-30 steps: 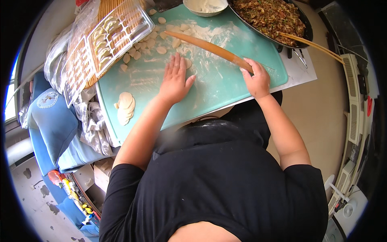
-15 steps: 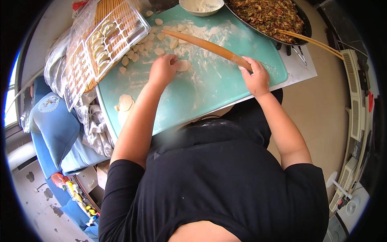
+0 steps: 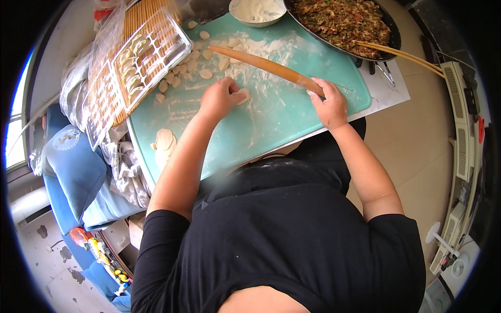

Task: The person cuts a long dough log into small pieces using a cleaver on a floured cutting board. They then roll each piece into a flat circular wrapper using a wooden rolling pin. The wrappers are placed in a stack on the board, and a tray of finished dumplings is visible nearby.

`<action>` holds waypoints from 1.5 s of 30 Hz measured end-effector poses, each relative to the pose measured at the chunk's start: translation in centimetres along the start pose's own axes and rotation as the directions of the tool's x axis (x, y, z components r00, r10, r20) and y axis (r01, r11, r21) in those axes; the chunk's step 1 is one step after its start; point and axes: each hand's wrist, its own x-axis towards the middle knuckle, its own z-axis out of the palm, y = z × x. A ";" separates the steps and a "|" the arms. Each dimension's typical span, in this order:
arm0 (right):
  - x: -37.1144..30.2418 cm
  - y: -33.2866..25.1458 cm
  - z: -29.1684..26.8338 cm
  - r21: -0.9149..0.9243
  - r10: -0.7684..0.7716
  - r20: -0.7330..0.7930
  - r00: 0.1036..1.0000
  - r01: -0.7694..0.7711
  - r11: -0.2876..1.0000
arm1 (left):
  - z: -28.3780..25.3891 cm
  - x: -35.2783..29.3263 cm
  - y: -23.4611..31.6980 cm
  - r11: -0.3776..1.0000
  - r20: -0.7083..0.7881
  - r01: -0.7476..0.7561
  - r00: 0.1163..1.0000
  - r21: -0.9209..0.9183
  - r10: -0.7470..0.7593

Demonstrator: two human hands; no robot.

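My left hand [image 3: 221,98] pinches the edge of a small round dough wrapper [image 3: 243,96] on the floured green mat [image 3: 229,141]. Around the near end of a tapered wooden rolling pin [image 3: 266,64] my right hand [image 3: 331,104] is closed; the pin slants away to the far left, apart from the wrapper. Several flattened dough pieces [image 3: 206,74] lie scattered beyond my left hand. By my left forearm sits a stack of rolled wrappers [image 3: 165,142], partly hidden by the arm.
At the far left, a clear plastic tray [image 3: 151,49] with several folded dumplings rests on a slatted mat. A bowl of flour [image 3: 257,11] stands at the back. Beside it is a pan of chopped filling [image 3: 342,26], with chopsticks [image 3: 402,51] sticking out over the right edge.
My left hand has moved slightly right and nearer with the wrapper, now covering more of it. The rolling pin's far tip has dropped slightly nearer; my right hand keeps its hold.
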 end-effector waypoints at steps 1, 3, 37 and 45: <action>0.0 -0.1 0.0 0.000 0.008 0.001 1.000 -0.008 1.000 | 0.1 0.0 -0.1 0.999 -0.018 0.014 1.000 -0.052 -0.015; 0.0 -0.1 0.0 -0.001 0.020 0.010 1.000 -0.020 1.000 | 0.3 0.3 -0.6 0.987 -0.293 -0.140 0.950 -0.083 0.110; 4.8 -5.8 6.8 -0.268 -0.359 0.556 0.750 0.570 0.777 | 0.9 -6.3 -7.8 0.914 -0.324 0.050 0.942 0.403 0.091; 2.1 -5.5 5.1 -0.194 -0.322 0.650 0.689 0.560 0.805 | 1.4 -7.2 -7.1 0.907 -0.240 -0.088 0.950 0.411 0.201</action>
